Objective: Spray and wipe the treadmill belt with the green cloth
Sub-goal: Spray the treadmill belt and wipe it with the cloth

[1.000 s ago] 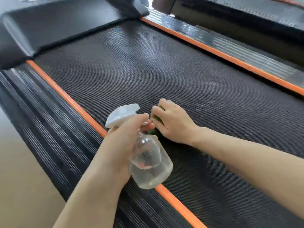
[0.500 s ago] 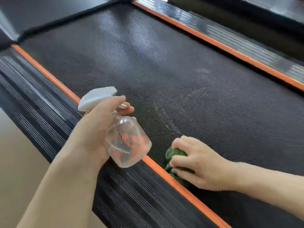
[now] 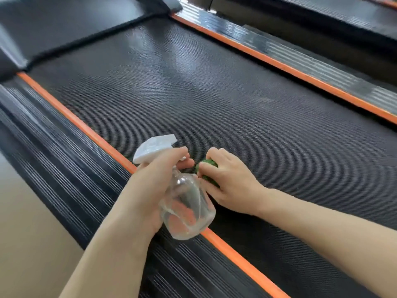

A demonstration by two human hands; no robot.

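— Fingers [image 3: 211, 166] of the right hand [image 3: 232, 186]: how do they lie?
— Curled over a bunched green cloth [image 3: 209, 163], pinching it against the treadmill belt [image 3: 214, 93]; only a small part of the cloth shows between fingers and thumb (the remainder is hidden under the palm).

— And where on the belt does the cloth sit?
— Near the belt's left edge, just beside the left orange strip [image 3: 90, 130], on the dark textured surface.

— What of the left hand [image 3: 150, 188]?
— It grips a clear spray bottle [image 3: 188, 209] about the neck, with two fingertips curled at the front below the white spray head [image 3: 153, 147]. The bottle is held tilted above the orange strip and the ribbed black side rail [image 3: 64, 168], its nozzle directed up and to the right, along the belt. The bottle stands just beside the right hand; whether they touch cannot be told.

— Other features?
— A second orange strip [image 3: 300, 72] and ribbed rail [image 3: 311, 61] border the belt's far side. Pale sheen lies across the belt's middle. Beige floor [image 3: 25, 233] shows at lower left.
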